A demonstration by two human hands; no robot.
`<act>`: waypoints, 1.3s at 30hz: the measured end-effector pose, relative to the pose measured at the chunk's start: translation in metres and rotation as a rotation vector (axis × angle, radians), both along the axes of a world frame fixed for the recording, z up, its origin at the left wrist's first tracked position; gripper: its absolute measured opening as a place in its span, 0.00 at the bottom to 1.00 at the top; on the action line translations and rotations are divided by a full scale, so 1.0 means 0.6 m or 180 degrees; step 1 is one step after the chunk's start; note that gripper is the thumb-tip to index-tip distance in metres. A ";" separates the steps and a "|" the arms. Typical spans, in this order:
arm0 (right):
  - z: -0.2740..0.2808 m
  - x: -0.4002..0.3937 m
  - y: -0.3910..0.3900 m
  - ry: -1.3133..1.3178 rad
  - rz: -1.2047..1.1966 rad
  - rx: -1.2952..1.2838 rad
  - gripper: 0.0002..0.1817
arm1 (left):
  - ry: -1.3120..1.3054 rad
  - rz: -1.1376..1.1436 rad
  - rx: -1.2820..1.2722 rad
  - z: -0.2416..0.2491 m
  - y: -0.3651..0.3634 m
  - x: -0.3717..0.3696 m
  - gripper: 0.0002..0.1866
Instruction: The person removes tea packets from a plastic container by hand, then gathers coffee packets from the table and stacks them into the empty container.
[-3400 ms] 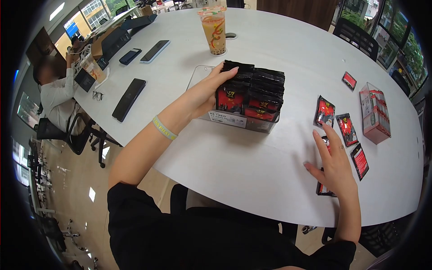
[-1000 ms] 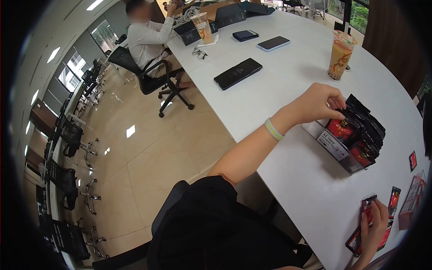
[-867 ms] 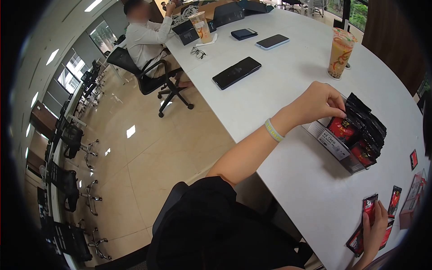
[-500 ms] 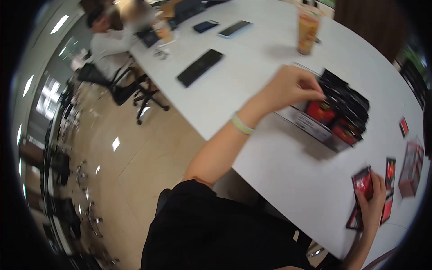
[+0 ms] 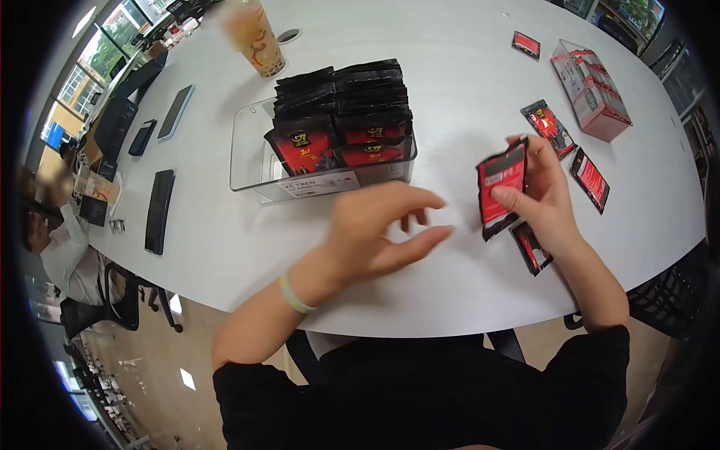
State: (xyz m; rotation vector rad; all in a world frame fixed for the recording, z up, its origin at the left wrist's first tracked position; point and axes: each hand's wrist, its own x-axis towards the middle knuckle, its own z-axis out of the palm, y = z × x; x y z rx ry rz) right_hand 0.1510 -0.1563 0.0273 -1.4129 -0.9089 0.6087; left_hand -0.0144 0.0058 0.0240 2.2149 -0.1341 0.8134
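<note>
A red and black instant coffee sachet (image 5: 501, 184) is pinched between the thumb and fingers of my right hand (image 5: 549, 199), raised a little above the table. My left hand (image 5: 382, 232), with a pale band at the wrist, hovers to the left of it. Its thumb and fingers are apart and nothing is between them. Beyond the left hand stands a clear plastic bin (image 5: 247, 161) holding two rows of upright coffee sachets (image 5: 307, 150). Around my right hand lie loose sachets: one (image 5: 531, 251) partly under it, one (image 5: 549, 127) beyond it and another (image 5: 591, 180) to its right.
A clear box of red packets (image 5: 592, 94) stands at the right, near a small red packet (image 5: 526, 43). A drink cup (image 5: 259, 41) stands behind the bin. Phones (image 5: 159, 212) lie on the left of the white table (image 5: 450, 300). A person (image 5: 64, 247) sits at far left.
My left hand has left the sachets in the bin and come back toward my right hand, its fingers spreading. My right hand has lifted a sachet. The view has swung to the right.
</note>
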 end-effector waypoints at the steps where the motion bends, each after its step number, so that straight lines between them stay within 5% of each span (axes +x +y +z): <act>1: -0.008 -0.006 -0.002 -0.0080 0.0097 0.0205 0.26 | -0.0008 0.0032 0.0006 -0.007 -0.012 0.007 0.07; 3: -0.021 -0.012 -0.012 -0.0750 0.0381 0.0499 0.21 | 0.1714 -0.0578 -0.2931 -0.016 -0.025 0.013 0.22; 7: 0.004 -0.020 -0.026 -0.2736 0.0611 0.1020 0.12 | 0.3107 -0.1467 -0.3824 0.002 -0.018 0.012 0.29; 12: -0.009 -0.033 -0.028 -0.3953 0.0811 0.1459 0.06 | 0.2272 -0.1527 -0.3922 0.011 -0.023 0.008 0.19; 14: -0.005 -0.038 -0.033 -0.4082 0.0820 0.1199 0.05 | 0.1382 -0.0985 -0.1637 0.029 0.013 -0.011 0.17; 16: -0.011 -0.044 -0.032 -0.3952 0.0540 0.1398 0.06 | 0.0598 -0.0175 -0.0368 0.051 0.064 -0.052 0.15; 18: -0.007 -0.041 -0.032 -0.3927 0.0490 0.1445 0.08 | -0.0360 0.0290 -0.1171 0.071 0.092 -0.085 0.18; 20: -0.001 -0.035 -0.033 -0.3987 0.0333 0.1290 0.10 | -0.0442 0.1471 -0.0576 0.092 0.129 -0.106 0.16; 22: 0.000 -0.028 -0.032 -0.4075 0.0338 0.1225 0.13 | -0.0499 0.1642 -0.0508 0.102 0.150 -0.111 0.13; 25: -0.002 -0.026 -0.027 -0.4021 0.0274 0.0994 0.18 | 0.0985 0.1605 -0.0692 0.089 0.163 -0.109 0.10; 26: -0.001 -0.027 -0.026 -0.4022 0.0283 0.1005 0.18 | 0.2097 0.1993 -0.0037 0.088 0.161 -0.103 0.10; 29: 0.000 -0.028 -0.024 -0.3927 0.0365 0.0871 0.19 | 0.1556 0.1727 -0.0535 0.058 0.154 -0.078 0.11; 35: -0.005 -0.025 -0.020 -0.3899 0.0416 0.0814 0.20 | 0.2300 0.2107 -0.0343 0.072 0.157 -0.078 0.14; 37: -0.005 -0.023 -0.020 -0.3924 0.0461 0.0707 0.21 | 0.2359 0.2645 0.0295 0.076 0.148 -0.081 0.22; 39: -0.004 -0.022 -0.018 -0.3922 0.0493 0.0662 0.21 | 0.2123 0.2621 -0.0246 0.076 0.141 -0.083 0.29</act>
